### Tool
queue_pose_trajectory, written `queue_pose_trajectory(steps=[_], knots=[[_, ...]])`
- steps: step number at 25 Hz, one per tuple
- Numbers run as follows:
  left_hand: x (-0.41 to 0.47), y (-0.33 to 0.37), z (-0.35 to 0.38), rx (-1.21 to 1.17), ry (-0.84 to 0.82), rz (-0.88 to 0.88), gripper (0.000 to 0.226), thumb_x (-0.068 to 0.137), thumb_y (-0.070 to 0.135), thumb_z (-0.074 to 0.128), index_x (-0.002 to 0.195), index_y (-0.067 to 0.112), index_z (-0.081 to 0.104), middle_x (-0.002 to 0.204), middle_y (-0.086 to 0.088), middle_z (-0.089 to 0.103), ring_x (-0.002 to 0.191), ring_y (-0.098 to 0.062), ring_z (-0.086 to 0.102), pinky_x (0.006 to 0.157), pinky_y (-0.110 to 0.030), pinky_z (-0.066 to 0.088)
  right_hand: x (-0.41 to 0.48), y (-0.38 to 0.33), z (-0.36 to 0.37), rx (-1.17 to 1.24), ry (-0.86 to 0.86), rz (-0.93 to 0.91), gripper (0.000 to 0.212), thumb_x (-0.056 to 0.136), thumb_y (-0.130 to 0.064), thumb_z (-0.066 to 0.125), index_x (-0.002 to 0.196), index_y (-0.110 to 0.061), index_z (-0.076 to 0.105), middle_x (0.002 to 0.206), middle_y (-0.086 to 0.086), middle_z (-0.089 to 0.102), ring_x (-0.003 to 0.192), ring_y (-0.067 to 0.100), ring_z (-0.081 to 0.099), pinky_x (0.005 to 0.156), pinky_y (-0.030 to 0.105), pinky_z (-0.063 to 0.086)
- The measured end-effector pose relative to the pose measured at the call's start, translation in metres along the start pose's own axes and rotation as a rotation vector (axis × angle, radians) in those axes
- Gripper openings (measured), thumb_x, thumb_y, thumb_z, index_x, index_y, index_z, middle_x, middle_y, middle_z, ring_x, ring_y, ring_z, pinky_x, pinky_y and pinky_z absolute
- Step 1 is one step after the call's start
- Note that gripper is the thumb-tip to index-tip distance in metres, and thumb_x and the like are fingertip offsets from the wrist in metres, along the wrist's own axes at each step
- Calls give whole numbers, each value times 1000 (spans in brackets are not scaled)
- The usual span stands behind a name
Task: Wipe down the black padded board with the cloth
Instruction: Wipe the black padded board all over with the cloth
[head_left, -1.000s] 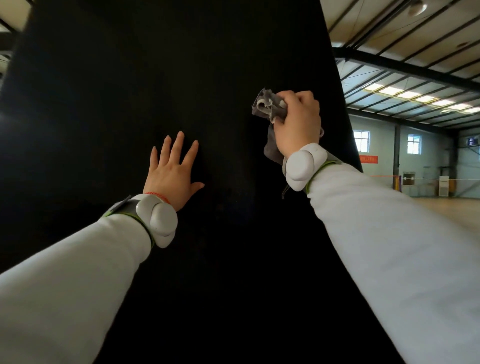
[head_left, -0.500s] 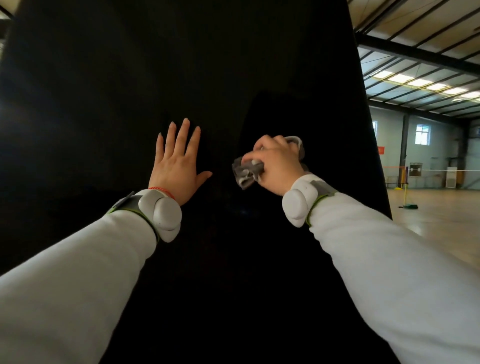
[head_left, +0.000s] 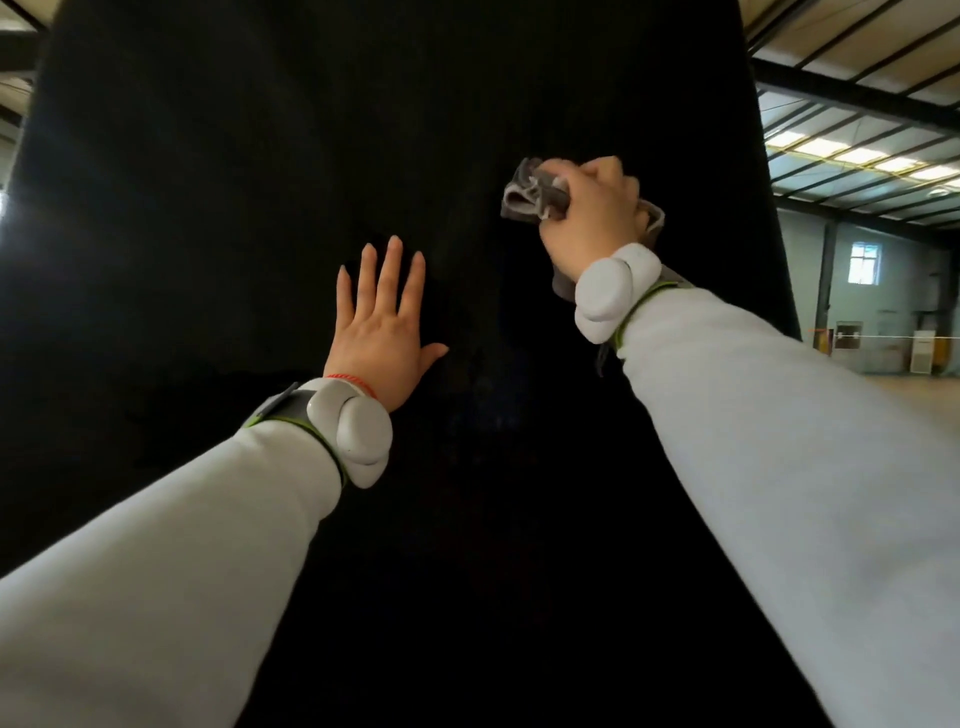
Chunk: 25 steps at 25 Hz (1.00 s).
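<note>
The black padded board (head_left: 260, 156) stands upright and fills most of the head view. My left hand (head_left: 382, 332) lies flat against it at centre left, fingers spread and pointing up, holding nothing. My right hand (head_left: 592, 208) is up and to the right, closed around a bunched grey cloth (head_left: 530, 195) and pressing it on the board. Part of the cloth sticks out left of the fist and another part hangs under the wrist. Both arms wear white sleeves with white wrist devices.
The board's right edge (head_left: 769, 208) runs down the right side of the view. Beyond it lies a large hall with roof beams (head_left: 852, 98), a window (head_left: 865, 264), a grey wall and a pale floor (head_left: 914, 395).
My right hand with the cloth went down and left toward the left hand, then back up and to the right. The left hand stayed flat on the board.
</note>
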<state>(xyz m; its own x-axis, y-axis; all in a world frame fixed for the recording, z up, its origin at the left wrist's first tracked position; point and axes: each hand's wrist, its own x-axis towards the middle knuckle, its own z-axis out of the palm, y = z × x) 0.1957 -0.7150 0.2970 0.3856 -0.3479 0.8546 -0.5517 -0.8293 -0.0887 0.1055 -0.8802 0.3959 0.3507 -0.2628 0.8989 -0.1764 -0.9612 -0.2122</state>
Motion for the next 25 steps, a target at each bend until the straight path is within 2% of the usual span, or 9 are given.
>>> queue_pose_trajectory(steps=[4, 8, 9, 10, 13, 14, 17, 20, 25], knots=[[-2, -2, 1, -50, 57, 27, 84, 90, 42, 51, 150, 14, -1, 156, -11, -11, 142, -30, -15, 112, -43, -13, -51, 15, 23, -50, -130, -366, 37, 81, -20, 56, 112, -39, 61, 118, -3, 44, 110, 23, 36, 88, 36, 24], [-20, -7, 12, -7, 64, 22, 78, 93, 44, 44, 150, 17, -3, 156, -12, -11, 142, -30, -15, 112, -43, -13, -89, 29, 28, -83, -389, -563, 27, 80, -19, 61, 101, -34, 69, 105, -5, 48, 104, 21, 40, 90, 37, 24], [-21, -7, 14, 7, 45, 13, 77, 94, 45, 40, 149, 17, -7, 156, -11, -15, 142, -31, -17, 112, -43, -15, -85, 30, 23, -81, -423, -544, 27, 81, -17, 60, 101, -33, 69, 104, -6, 48, 105, 21, 40, 92, 37, 25], [-20, -8, 15, 19, 27, 8, 77, 95, 46, 37, 148, 17, -10, 155, -12, -18, 141, -31, -20, 111, -44, -16, -76, 30, 19, -63, -379, -481, 28, 82, -16, 58, 103, -32, 68, 106, -5, 48, 107, 21, 41, 93, 37, 27], [-17, -9, 17, 45, 20, 9, 76, 96, 47, 31, 145, 17, -18, 153, -12, -22, 140, -31, -23, 110, -45, -19, -36, 19, 5, 18, 21, -156, 36, 82, -13, 54, 111, -32, 61, 119, 2, 47, 113, 26, 40, 95, 40, 31], [-17, -8, 17, 51, 24, 14, 76, 96, 48, 30, 143, 17, -20, 153, -12, -22, 140, -32, -23, 109, -45, -19, -24, 14, 2, 46, 100, -64, 38, 83, -12, 53, 114, -33, 59, 122, 2, 45, 115, 26, 39, 96, 40, 29], [-19, -10, 23, 63, 17, 15, 75, 95, 49, 28, 142, 17, -22, 153, -13, -23, 139, -32, -24, 109, -45, -20, -7, -2, 12, 70, 106, 46, 42, 86, -12, 50, 120, -37, 53, 127, 1, 40, 120, 25, 35, 98, 41, 27], [-17, -10, 23, 42, 29, 32, 75, 95, 47, 30, 147, 16, -15, 154, -13, -21, 139, -32, -23, 109, -46, -19, -25, 4, 27, 6, 80, -157, 44, 81, -12, 56, 118, -37, 56, 125, 1, 42, 117, 25, 35, 95, 40, 28], [-25, -13, 20, -17, 100, 78, 76, 92, 42, 44, 150, 15, 3, 156, -13, -7, 142, -32, -13, 113, -44, -13, -78, 25, 45, 21, -111, -561, 29, 71, -15, 70, 93, -33, 71, 101, 1, 54, 97, 28, 45, 80, 37, 23]])
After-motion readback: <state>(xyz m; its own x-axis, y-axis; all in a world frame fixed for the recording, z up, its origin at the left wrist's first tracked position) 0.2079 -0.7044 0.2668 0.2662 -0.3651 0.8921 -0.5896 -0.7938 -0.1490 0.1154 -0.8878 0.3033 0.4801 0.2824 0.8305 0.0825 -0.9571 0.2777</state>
